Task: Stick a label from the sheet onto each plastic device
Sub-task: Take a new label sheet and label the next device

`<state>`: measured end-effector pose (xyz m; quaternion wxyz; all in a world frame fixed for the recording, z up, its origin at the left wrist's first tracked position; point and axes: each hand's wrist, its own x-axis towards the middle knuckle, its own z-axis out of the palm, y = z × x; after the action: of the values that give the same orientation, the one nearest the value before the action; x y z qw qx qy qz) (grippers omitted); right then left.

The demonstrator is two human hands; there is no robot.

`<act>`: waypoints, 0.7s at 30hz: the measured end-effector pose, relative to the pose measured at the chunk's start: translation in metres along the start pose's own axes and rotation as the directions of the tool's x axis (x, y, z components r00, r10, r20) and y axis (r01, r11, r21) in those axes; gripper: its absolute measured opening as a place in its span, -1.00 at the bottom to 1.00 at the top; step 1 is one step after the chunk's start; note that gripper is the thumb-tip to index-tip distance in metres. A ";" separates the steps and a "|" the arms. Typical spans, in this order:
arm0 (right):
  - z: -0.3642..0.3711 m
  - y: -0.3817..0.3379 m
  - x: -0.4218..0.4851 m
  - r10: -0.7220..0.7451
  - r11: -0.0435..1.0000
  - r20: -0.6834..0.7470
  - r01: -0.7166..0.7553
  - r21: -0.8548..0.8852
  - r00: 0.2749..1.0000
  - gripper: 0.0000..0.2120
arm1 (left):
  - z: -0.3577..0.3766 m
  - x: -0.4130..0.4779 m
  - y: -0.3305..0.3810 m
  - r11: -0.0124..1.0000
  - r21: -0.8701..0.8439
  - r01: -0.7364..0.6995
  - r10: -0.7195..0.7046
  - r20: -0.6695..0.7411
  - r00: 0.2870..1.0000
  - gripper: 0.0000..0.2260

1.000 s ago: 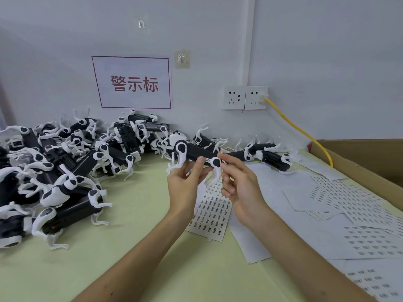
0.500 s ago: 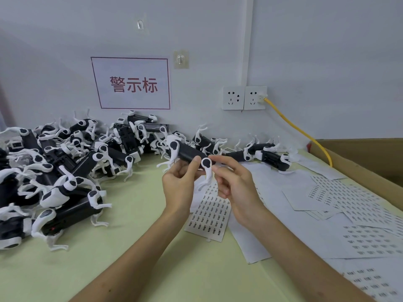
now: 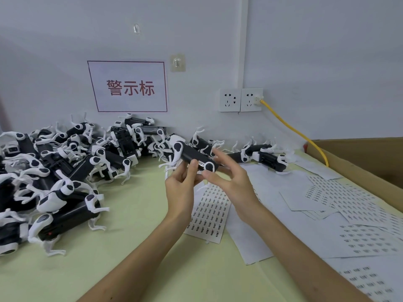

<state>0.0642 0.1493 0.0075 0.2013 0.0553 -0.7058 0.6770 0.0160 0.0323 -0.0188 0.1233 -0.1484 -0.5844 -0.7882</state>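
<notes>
Left hand (image 3: 180, 190) grips labelled device (image 3: 191, 154)

blocked on the left by a heap of plastic devices (image 3: 65, 171) spreading from the wall (image 3: 54, 62) to near the front edge. open over the bare green table (image 3: 135, 247) between that heap and the label sheet (image 3: 209, 214). flat on the right over loose sheets (image 3: 349, 214). hemmed far right by a cardboard box (image 3: 370, 153) and a yellow cable (image 3: 290, 129). narrowed at the back by a short row of devices (image 3: 268, 158).
</notes>
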 end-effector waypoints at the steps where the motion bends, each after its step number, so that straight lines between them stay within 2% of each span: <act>1: -0.002 -0.001 0.001 0.049 0.999 0.052 -0.050 0.021 0.997 -0.55 | 0.000 0.000 -0.001 1.000 0.013 0.006 -0.006 -0.003 1.000 -0.78; 4: -0.007 -0.003 0.005 0.198 0.974 0.084 -0.206 0.091 0.977 -0.77 | -0.004 0.005 -0.001 0.991 0.095 0.090 -0.086 -0.044 0.995 -0.73; 6: -0.014 0.001 0.011 0.308 0.932 0.066 -0.315 0.177 0.949 -0.74 | -0.010 0.009 0.000 0.964 0.247 0.102 -0.115 0.040 0.993 -0.76; 8: -0.024 0.004 0.016 0.431 0.857 0.009 -0.412 0.309 0.902 -0.70 | -0.011 0.010 0.000 0.912 0.410 0.021 -0.091 0.151 0.984 -0.78; 10: -0.039 0.003 0.021 0.520 0.750 -0.055 -0.425 0.507 0.852 -0.73 | -0.011 0.007 -0.003 0.803 0.587 -0.100 -0.037 0.217 0.975 -0.79; 12: -0.064 -0.001 0.028 0.509 0.646 -0.101 -0.302 0.701 0.855 -0.83 | -0.011 0.005 -0.005 0.626 0.755 -0.196 -0.002 0.252 0.968 -0.84; 13: -0.081 -0.005 0.032 0.455 0.631 -0.146 -0.202 0.749 0.878 -0.89 | -0.013 0.004 -0.007 0.534 0.817 -0.217 -0.001 0.257 0.966 -0.84; 15: -0.119 -0.014 0.034 0.297 0.683 -0.331 0.044 0.729 0.896 -0.85 | -0.017 0.005 -0.009 0.392 0.894 -0.216 -0.038 0.250 0.967 -0.73; 17: -0.154 -0.018 0.028 0.208 0.721 -0.552 0.255 0.644 0.807 -0.73 | -0.020 0.006 -0.010 0.319 0.926 -0.203 -0.104 0.247 0.963 -0.61; 18: -0.168 -0.018 0.024 0.217 0.733 -0.634 0.305 0.608 0.742 -0.64 | -0.021 0.007 -0.011 0.304 0.931 -0.201 -0.130 0.249 0.960 -0.58; 20: -0.178 -0.014 0.017 0.299 0.747 -0.723 0.319 0.584 0.623 -0.56 | -0.021 0.009 -0.014 0.282 0.939 -0.198 -0.183 0.255 0.949 -0.56; 21: -0.177 -0.012 0.017 0.350 0.746 -0.728 0.295 0.597 0.589 -0.59 | -0.021 0.009 -0.014 0.260 0.944 -0.202 -0.216 0.261 0.941 -0.57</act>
<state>0.0899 0.3250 0.0247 0.4528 -0.2017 -0.2456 0.8331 0.0001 0.0161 -0.0338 0.0820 -0.1727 -0.9542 -0.2302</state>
